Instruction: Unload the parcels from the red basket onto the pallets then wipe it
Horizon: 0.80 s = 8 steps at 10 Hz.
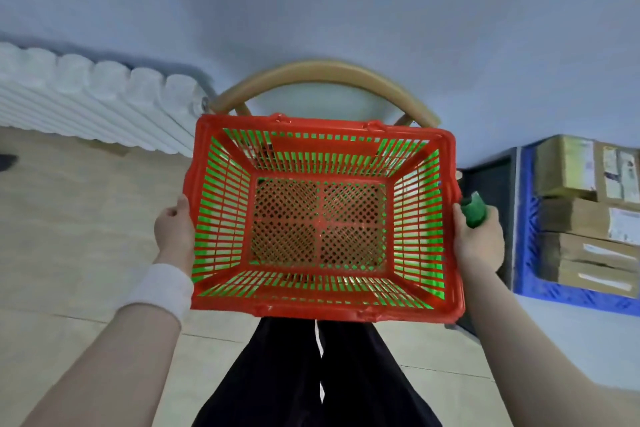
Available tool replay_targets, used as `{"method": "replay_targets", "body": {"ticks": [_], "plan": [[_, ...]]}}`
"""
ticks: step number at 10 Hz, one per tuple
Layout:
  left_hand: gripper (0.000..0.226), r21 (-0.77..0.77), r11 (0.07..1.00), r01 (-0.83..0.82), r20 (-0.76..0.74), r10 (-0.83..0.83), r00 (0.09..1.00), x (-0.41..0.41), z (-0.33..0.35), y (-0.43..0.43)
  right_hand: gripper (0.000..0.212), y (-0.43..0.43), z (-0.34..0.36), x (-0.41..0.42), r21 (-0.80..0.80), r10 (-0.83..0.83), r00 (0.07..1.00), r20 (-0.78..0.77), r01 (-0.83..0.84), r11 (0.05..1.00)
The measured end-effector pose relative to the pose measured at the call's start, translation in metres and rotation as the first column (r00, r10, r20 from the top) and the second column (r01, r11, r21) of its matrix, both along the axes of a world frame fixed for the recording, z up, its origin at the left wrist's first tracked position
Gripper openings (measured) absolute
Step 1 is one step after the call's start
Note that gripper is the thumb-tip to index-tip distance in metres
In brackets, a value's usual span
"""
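Note:
The red basket [325, 302] is held in front of me, and nothing lies inside it. My left hand [173, 232] grips its left rim, thumb on the edge. My right hand [479, 239] holds the right rim and also grips a green cloth [473, 210] that sticks up between thumb and fingers. Several brown cardboard parcels [585, 215] are stacked on a blue pallet [526, 218] at the right.
A wooden chair with a curved backrest [322, 74] stands right behind the basket. A white radiator [90, 97] runs along the wall at the left. Beige floor tiles lie below, with my dark trousers [311, 374] under the basket.

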State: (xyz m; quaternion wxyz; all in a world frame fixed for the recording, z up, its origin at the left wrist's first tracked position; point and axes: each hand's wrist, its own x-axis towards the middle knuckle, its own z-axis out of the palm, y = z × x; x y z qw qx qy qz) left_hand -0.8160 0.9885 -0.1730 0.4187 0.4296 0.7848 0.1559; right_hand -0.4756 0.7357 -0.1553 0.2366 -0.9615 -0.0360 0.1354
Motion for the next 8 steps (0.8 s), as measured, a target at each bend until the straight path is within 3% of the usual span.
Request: {"method": "replay_targets", "body": {"ticks": [2, 4, 5, 6, 7, 8], "plan": [[0.042, 0.027, 0.999, 0.035, -0.076, -0.033, 0.997, 0.003, -0.005, -0.007, 0.041, -0.007, 0.002, -0.002, -0.021, -0.113, 0.993, 0.041, 0.114, 0.993], [0.039, 0.009, 0.999, 0.034, -0.058, -0.033, 0.998, 0.008, -0.002, -0.001, 0.059, -0.009, 0.011, -0.001, 0.151, -0.368, 0.925, -0.092, 0.378, 0.913], [0.038, 0.033, 0.999, 0.039, -0.041, -0.037, 0.998, 0.011, -0.003, 0.003, 0.054, -0.011, 0.013, 0.0, 0.267, -0.43, 0.874, -0.225, 0.48, 0.836], [0.035, 0.045, 0.999, 0.018, -0.026, -0.017, 1.0, 0.016, 0.005, 0.005, 0.039, -0.009, 0.018, 0.003, 0.35, -0.426, 0.792, -0.437, 0.586, 0.73], [0.035, 0.116, 0.992, -0.051, -0.03, 0.054, 0.998, 0.017, 0.017, 0.003, 0.024, -0.004, 0.029, 0.002, 0.423, -0.319, 0.69, -0.65, 0.677, 0.603], [0.035, 0.152, 0.977, -0.15, 0.031, 0.147, 0.989, 0.019, 0.036, 0.008, 0.021, 0.01, 0.047, 0.007, 0.566, -0.128, 0.696, -0.707, 0.665, 0.487]]}}
